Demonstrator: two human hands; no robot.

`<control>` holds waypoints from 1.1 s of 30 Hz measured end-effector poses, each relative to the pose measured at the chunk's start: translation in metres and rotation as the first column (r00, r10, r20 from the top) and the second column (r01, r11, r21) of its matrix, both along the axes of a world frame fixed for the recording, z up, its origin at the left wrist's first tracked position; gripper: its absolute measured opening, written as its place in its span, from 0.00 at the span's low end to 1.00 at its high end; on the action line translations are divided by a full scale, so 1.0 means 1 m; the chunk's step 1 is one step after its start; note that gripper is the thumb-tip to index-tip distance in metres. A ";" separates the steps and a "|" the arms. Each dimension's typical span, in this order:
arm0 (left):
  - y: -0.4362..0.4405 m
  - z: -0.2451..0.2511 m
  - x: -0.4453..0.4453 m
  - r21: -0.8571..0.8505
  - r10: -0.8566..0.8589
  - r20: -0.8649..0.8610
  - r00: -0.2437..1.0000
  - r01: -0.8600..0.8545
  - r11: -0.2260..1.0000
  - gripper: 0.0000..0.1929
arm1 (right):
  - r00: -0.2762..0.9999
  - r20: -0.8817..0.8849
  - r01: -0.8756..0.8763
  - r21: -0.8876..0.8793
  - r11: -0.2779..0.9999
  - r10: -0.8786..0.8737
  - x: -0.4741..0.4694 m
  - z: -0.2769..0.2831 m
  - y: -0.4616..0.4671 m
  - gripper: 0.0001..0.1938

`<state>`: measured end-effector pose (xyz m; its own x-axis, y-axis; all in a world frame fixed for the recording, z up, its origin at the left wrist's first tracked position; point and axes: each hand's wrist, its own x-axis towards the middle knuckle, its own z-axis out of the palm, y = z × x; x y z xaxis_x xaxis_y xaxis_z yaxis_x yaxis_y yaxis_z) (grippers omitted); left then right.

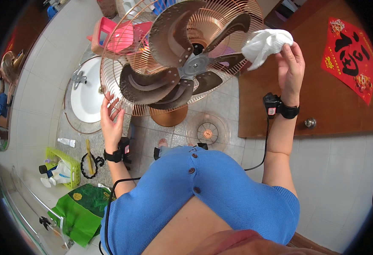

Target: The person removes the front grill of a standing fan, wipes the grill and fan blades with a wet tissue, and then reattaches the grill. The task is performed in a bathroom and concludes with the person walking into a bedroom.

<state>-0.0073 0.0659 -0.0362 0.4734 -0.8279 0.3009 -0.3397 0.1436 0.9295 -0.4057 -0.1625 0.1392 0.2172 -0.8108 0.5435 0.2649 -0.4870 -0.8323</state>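
Observation:
A large fan with a copper-coloured rear wire guard [135,110] stands before me, its front side uncovered. The dark fan blades [168,36] look coated with dust and meet at a grey metal hub [195,65]. My left hand [112,119] holds the left lower rim of the guard, fingers behind the wires. In my right hand [291,65] is a crumpled white cloth or paper towel [267,46], pinched between thumb and fingers near the guard's right edge. Below the guard, part of the fan's round base [168,118] shows.
The detached front grille [207,133] lies on the tiled floor. At left, a stone counter holds a white washbasin [86,110], a pink plastic container [98,46] and a green basket [76,173]. A wooden door [269,118] stands at right. Cables hang from both wrist devices.

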 end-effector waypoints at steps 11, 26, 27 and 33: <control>-0.003 -0.002 0.003 0.021 -0.048 -0.040 0.998 0.049 0.999 0.30 | 0.989 0.135 0.029 0.164 0.986 -0.052 -0.030 -0.025 0.010 0.12; -0.004 -0.005 -0.001 0.024 -0.012 -0.062 0.998 0.013 1.000 0.27 | 0.640 -0.448 0.068 -0.777 0.626 -0.624 0.023 -0.070 -0.022 0.10; -0.004 -0.005 -0.001 0.032 -0.009 -0.065 0.998 0.011 0.999 0.27 | 0.662 -0.491 -0.005 -0.759 0.651 -0.567 0.028 -0.073 -0.023 0.10; -0.004 -0.004 -0.002 0.036 0.005 -0.030 1.000 -0.004 0.999 0.28 | 0.564 -0.584 -0.244 -0.793 0.558 -0.584 0.042 -0.080 -0.036 0.13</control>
